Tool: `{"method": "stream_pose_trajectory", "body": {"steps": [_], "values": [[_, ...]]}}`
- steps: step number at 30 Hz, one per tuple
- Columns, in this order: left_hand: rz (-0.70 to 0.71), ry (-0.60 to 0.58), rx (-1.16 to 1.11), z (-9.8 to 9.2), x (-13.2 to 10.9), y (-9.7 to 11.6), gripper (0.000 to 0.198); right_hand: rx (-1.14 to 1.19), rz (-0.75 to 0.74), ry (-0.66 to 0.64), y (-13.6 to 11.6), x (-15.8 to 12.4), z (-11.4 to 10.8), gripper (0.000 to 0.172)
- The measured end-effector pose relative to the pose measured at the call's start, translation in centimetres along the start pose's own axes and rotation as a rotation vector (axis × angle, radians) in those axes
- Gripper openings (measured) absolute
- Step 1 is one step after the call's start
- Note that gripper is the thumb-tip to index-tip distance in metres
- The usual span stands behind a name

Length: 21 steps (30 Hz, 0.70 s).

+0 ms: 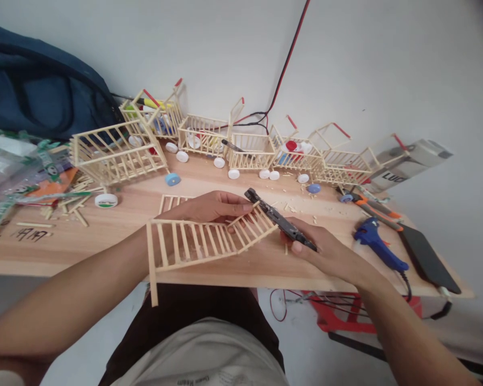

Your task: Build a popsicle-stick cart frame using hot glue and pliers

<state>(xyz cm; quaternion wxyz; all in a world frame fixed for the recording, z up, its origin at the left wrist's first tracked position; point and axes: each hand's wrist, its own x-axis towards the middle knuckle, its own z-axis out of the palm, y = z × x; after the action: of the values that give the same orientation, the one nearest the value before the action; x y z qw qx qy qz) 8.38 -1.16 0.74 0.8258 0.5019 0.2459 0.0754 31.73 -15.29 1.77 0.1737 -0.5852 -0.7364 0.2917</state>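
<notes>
A frame of pale wooden sticks [191, 244], built like a slatted cart body, is held up over the front of the table. My left hand [221, 206] reaches through behind it, fingers closed on its right end. In my right hand [317, 246] is a long, narrow black hand tool [282, 220], gripped at its lower end. The tool's upper end lies against the stick ends at the frame's right side. Its exact kind is hard to make out from this angle. One longer stick hangs below the frame's left corner.
Several finished stick carts [249, 150] with bottle-cap wheels line the wall. A blue glue gun [380, 244], orange-handled pliers [380, 212] and a black phone-like slab [429, 257] lie at right. Loose sticks [78, 206], plastic packets [16, 177] and a blue bag [44, 86] are left.
</notes>
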Motion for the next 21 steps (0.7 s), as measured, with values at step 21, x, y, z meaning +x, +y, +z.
{"method": "stream_pose_trajectory", "body": {"steps": [21], "values": [[0.051,-0.035,-0.072,-0.78,0.29,-0.58,0.023,-0.040,0.014,0.107,0.59,0.11,0.62,0.048]]}}
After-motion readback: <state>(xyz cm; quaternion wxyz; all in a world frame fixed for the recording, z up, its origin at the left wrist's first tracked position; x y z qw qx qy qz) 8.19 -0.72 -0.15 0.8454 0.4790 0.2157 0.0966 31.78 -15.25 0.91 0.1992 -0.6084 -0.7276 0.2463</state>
